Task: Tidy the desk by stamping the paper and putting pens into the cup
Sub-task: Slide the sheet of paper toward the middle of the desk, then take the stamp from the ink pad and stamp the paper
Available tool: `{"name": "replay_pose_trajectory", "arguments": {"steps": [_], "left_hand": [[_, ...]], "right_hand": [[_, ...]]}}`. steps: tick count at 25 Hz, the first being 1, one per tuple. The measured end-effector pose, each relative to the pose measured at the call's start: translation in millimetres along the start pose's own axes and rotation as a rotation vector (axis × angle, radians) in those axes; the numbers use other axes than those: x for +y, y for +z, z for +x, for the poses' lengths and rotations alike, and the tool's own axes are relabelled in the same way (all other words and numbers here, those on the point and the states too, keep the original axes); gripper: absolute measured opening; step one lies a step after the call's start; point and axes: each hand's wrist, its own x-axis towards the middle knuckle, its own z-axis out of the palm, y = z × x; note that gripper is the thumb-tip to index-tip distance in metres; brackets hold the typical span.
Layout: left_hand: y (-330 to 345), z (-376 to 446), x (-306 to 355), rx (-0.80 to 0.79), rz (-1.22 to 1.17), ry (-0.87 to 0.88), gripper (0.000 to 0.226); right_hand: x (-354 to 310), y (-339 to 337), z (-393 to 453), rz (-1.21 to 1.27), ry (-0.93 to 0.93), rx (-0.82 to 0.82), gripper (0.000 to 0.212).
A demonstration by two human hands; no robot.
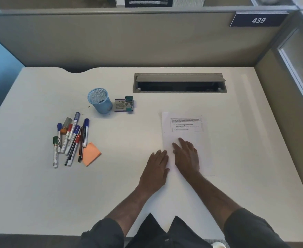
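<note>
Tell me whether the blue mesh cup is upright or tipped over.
Upright. The blue mesh cup stands on its base on the desk, open rim facing up; no pens inside.

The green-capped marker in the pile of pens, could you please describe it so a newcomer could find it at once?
On the left half of the white desk, below the blue mesh cup, lies a pile of pens. The green-capped marker is its leftmost, nearest piece; its neighbours' caps are blue or red.

Surface/material notes, desk (39, 185): smooth matt off-white laminate.
Cup (100, 100): blue wire mesh metal. Paper (186, 126): matt white sheet, printed. Pens (70, 138): glossy plastic barrels. Sticky notes (90, 153): matt orange paper. Sleeves (251, 228): dark cloth.
</note>
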Motion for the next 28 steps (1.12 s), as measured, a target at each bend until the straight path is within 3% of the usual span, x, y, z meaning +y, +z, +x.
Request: {"name": "replay_pose_trajectory", "arguments": {"steps": [10,20,28], "left_hand": [[-17,-32,-54,0.098,0.004,-0.111,0.044],[-19,-39,-60,0.131,-0.034,-0.124,0.044],[-34,-20,-96,0.222,-0.102,-0.209,0.046]], "right_hand": [[-53,11,3,0.043,-0.092,-0.027,0.031],[-62,11,6,0.052,-0.104,-0.023,0.031],[-74,2,24,0.1,-0.123,0.11,0.036]]}}
